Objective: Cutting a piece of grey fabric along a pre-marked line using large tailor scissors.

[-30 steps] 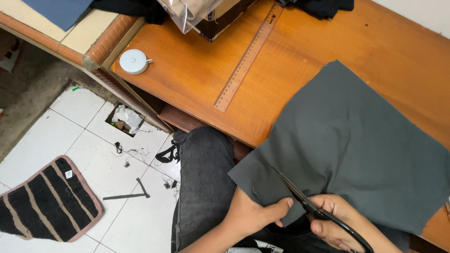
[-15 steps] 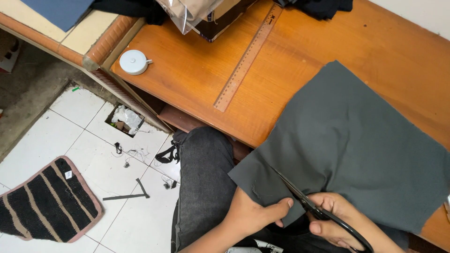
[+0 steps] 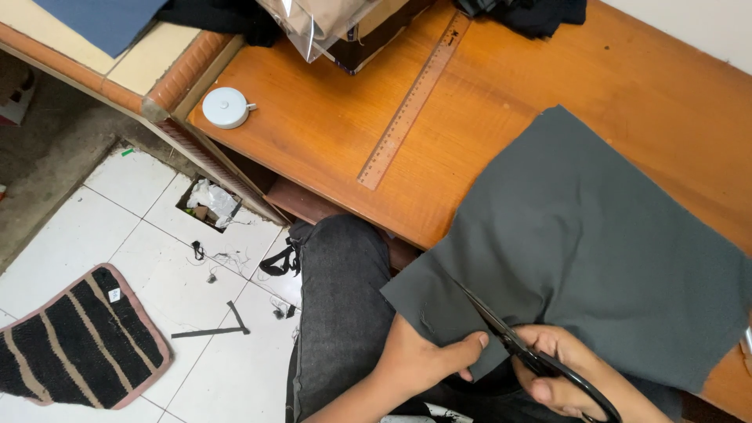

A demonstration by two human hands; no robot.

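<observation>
Scissors (image 3: 523, 345), tips toward upper left

Grey cloth (image 3: 580, 251): matt, smooth woven fabric, faintly creased. Scissors (image 3: 533, 356): dark metal blades, glossy black handles. Table (image 3: 329, 125): orange-brown wood, varnished with a soft sheen. Ruler (image 3: 413, 100): bare pale wood, matt. Tape measure (image 3: 225, 107): white plastic case, smooth. Trousers (image 3: 341, 305): dark denim, slightly rough. Floor (image 3: 102, 227): white glazed tiles, glossy. Mat (image 3: 74, 341): coarse striped textile, cloth-bound edge. Bag (image 3: 313, 23): clear shiny plastic.
</observation>
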